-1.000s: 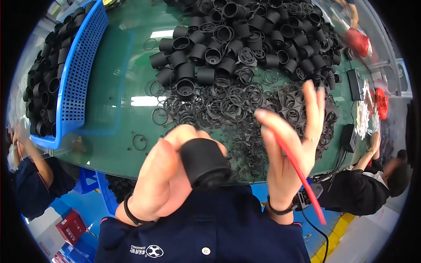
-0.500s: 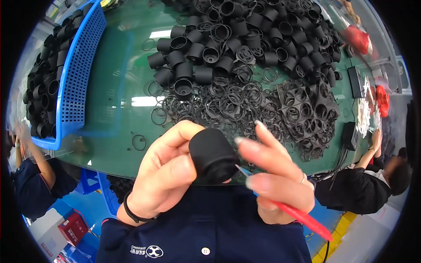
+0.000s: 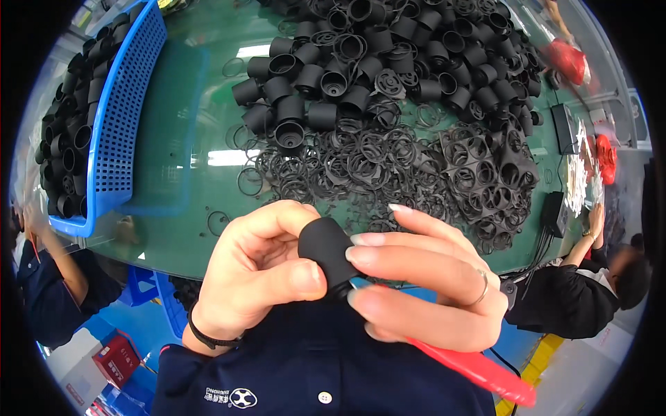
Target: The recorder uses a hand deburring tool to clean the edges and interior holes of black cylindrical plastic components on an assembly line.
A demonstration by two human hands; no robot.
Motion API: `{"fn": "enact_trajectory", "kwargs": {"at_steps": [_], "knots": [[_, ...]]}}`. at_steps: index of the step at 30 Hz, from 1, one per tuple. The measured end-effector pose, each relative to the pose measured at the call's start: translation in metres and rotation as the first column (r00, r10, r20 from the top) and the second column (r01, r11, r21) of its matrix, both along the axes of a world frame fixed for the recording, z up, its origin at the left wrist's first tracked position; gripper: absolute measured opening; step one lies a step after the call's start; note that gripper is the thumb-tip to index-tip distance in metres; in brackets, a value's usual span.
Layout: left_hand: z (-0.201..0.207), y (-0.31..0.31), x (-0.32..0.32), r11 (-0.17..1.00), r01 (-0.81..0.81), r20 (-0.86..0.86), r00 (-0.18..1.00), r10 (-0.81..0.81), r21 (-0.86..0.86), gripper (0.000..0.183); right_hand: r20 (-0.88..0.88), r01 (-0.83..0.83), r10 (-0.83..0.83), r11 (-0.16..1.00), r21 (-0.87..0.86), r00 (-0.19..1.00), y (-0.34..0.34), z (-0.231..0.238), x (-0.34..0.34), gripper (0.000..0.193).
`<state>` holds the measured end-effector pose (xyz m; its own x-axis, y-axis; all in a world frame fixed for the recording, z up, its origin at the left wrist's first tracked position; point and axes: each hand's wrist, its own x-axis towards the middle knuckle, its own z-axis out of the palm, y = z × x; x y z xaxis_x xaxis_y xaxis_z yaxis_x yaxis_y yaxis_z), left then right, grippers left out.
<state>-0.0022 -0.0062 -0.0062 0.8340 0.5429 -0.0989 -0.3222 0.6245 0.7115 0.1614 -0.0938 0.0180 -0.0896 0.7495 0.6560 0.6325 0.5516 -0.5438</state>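
My left hand grips a matte black cup-shaped rubber part above my shirt front. Its thumb lies along the near side, with the fingers behind. Pinched in my right hand is a slim red-handled tool that looks like a trimming knife; its handle points down to the right. The tool's blue front end reaches the part's lower end, where the tip is hidden. Two right fingertips rest on the part's right side.
Beyond my hands, a pile of similar black parts covers the green table. Loose black rings and punched scrap sheets lie nearer. A blue basket of parts stands left. Other people sit at both sides; black boxes line the right edge.
The black part has tipped more upright and moved slightly left. My right hand has moved left against it, bringing the red-handled tool in at its lower end.
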Motion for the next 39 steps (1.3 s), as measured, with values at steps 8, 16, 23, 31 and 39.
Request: {"fn": "enact_trajectory", "kwargs": {"at_steps": [8,16,23,31,39], "knots": [[0.009,-0.013,0.000,0.933,0.090,0.135,0.990,-0.045,-0.348,0.027,0.042,0.067,-0.080,0.962,0.266,0.996,0.004,-0.015,-0.011,0.023],[0.007,-0.006,0.010,0.993,-0.118,-0.153,0.981,0.120,0.020,0.048,-0.378,0.293,-0.374,0.921,-0.256,0.847,-0.005,-0.019,-0.013,0.014],[0.006,-0.006,0.007,0.985,-0.083,0.043,0.995,0.090,-0.149,0.029,-0.368,-0.052,0.001,0.990,-0.129,0.930,-0.004,-0.011,-0.012,0.037],[0.019,-0.012,0.007,0.993,-0.063,-0.172,0.984,0.045,-0.096,0.059,-0.309,0.128,-0.141,0.990,-0.063,0.940,-0.002,-0.008,0.002,0.030],[0.015,-0.002,0.004,0.996,0.087,-0.104,0.991,-0.084,0.032,0.057,0.262,0.735,-0.689,0.657,-0.166,0.675,-0.002,-0.030,0.013,0.024]]}}
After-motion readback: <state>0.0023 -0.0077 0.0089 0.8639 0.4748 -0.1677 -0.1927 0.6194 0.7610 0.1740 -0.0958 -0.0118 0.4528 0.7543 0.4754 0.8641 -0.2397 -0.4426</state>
